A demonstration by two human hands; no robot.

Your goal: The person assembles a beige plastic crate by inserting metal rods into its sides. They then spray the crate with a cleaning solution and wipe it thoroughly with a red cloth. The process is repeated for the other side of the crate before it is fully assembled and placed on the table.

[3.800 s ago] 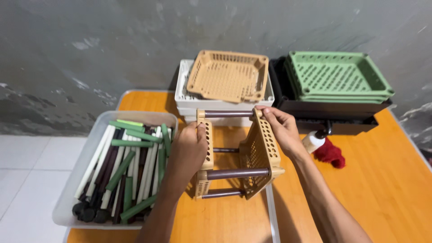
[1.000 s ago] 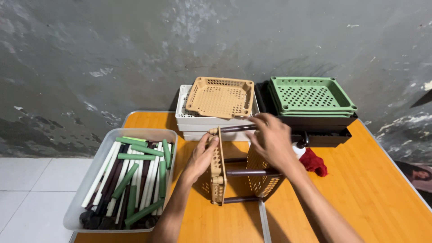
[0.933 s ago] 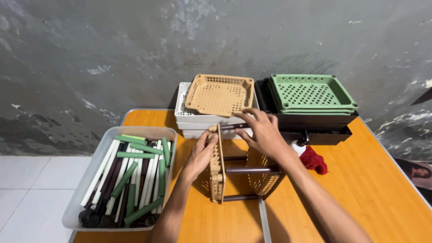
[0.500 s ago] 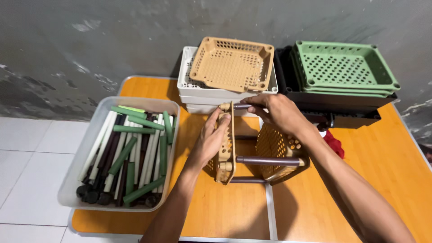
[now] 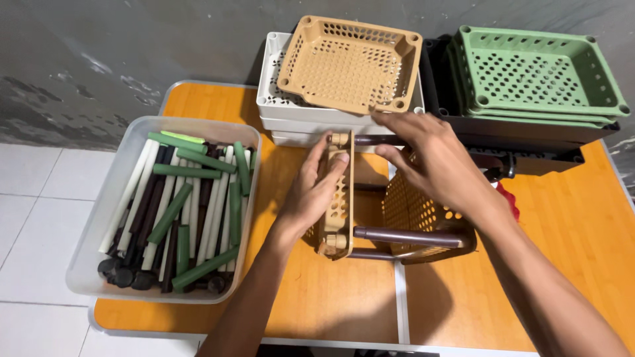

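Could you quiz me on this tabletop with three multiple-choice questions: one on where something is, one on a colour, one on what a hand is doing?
1. Where does the clear bin of rods sit?
A. Left of the hands
B. On the green trays
C. Behind the white trays

2. What colour is the tray lying on top of the white stack?
A. Black
B. Green
C. Tan

3. What is the left hand doing?
A. Resting flat on the table
B. Gripping an upright tan panel
C. Picking a rod from the bin

Answers: 1 A, the bin stands at the table's left end; 2 C, the tan basket tops the white trays; 3 B, its fingers wrap the panel joined by dark rods.
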